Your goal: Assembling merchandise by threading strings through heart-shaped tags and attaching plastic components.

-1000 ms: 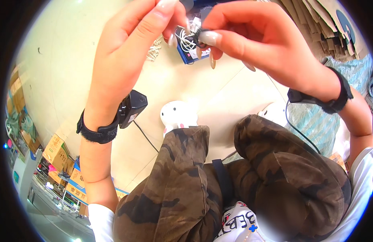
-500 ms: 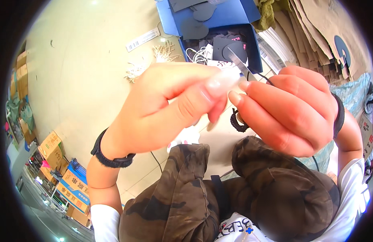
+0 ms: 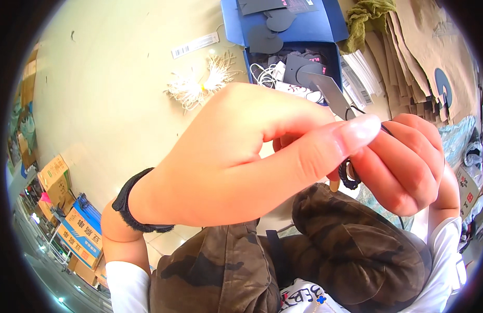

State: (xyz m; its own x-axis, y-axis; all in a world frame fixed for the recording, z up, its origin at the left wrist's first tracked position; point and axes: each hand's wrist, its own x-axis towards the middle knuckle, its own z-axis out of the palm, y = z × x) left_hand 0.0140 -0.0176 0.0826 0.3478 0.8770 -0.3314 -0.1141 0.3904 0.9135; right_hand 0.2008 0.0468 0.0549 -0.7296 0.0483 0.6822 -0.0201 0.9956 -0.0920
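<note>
My left hand [image 3: 252,161] reaches across to the right with thumb and fingers closed in a pinch. Its tips overlap my right hand [image 3: 403,161], and whatever they pinch is hidden. The fingers of my right hand are curled closed around a black braided loop [image 3: 350,176], which looks like a hair tie and hangs below the fingertips. A thin black cord [image 3: 387,129] runs over the right fingers. By that cord, above the fingertips, a grey card tag [image 3: 329,93] sticks up at a slant. Each wrist wears a black band.
Ahead stands an open blue box [image 3: 332,57] with dark tags and white cords. A bundle of white strings [image 3: 202,86] and a barcode strip [image 3: 195,45] lie left of it. Brown paper sheets [image 3: 408,62] and an olive cloth [image 3: 367,21] are to its right. Cartons [image 3: 82,235] stand far left.
My left hand has moved to the right, its pinch now overlapping my right hand. The right hand sits slightly lower and further right. The view has shifted a little.
</note>
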